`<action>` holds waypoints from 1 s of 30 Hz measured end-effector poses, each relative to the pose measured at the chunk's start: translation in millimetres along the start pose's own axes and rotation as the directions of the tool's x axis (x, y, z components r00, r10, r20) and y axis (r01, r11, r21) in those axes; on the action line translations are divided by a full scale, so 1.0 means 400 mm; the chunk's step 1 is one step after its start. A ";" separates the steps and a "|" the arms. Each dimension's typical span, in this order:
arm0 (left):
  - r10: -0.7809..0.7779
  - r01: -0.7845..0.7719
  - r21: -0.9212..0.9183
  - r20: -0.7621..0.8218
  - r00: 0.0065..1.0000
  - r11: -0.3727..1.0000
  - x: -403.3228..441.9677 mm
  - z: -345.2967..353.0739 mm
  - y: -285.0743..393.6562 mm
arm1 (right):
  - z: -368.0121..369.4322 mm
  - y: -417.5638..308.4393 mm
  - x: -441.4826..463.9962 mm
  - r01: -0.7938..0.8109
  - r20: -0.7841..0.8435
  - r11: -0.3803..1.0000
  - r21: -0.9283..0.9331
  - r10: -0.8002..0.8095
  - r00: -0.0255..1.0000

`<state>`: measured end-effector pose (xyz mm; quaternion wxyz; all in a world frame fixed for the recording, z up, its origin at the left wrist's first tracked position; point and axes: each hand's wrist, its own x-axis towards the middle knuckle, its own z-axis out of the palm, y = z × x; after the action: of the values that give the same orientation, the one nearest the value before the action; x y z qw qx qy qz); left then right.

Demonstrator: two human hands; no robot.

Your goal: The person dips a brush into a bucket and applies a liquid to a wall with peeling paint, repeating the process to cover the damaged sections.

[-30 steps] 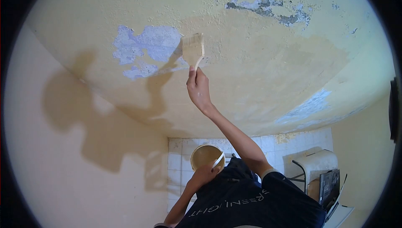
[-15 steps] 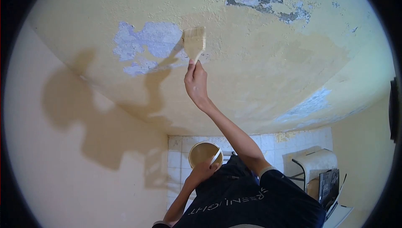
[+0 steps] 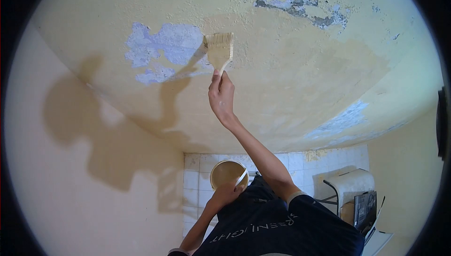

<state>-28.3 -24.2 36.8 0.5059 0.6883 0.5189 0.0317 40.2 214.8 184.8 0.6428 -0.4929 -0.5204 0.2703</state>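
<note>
My right hand (image 3: 221, 97) is closed round the handle of a wide, cream-coloured brush (image 3: 220, 51), its bristles up against the yellow wall (image 3: 282, 77). Just left of the bristles is a bare lilac patch (image 3: 176, 43) where the paint has come off. Lower down, my left hand (image 3: 227, 192) grips the white handle (image 3: 242, 176) of a round bucket (image 3: 212, 176), close to my body. The inside of the bucket looks yellowish-brown; how full it is cannot be made out.
More peeled patches (image 3: 324, 20) mark the wall at the upper right and lower right. A pale chair (image 3: 352, 181) stands on the tiled floor (image 3: 191, 181) at the right, beside a dark flat object (image 3: 365, 209). A plain side wall (image 3: 117, 209) rises at the left.
The brush and my right hand moved up the wall, then slightly down and right. The bucket in my left hand shifted slightly up and left in view.
</note>
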 end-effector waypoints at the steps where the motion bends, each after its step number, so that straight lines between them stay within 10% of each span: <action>1: -0.006 0.006 0.000 0.005 1.000 1.000 -0.005 -0.004 0.007 | -0.002 0.003 0.001 0.000 0.000 1.000 0.001 0.000 1.000; 23: -0.038 0.038 -0.016 0.010 0.999 0.999 -0.008 -0.034 -0.005 | -0.045 0.123 0.023 0.001 0.010 0.997 0.077 -0.002 1.000; 30: -0.004 0.004 0.005 -0.052 0.999 1.000 -0.026 -0.030 -0.025 | -0.114 0.244 -0.098 -0.355 0.208 0.908 0.221 0.312 0.927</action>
<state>-46.7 -24.5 40.4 0.4906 0.6874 0.5334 0.0473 86.7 201.1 80.9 0.5988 -0.4635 -0.4415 0.4813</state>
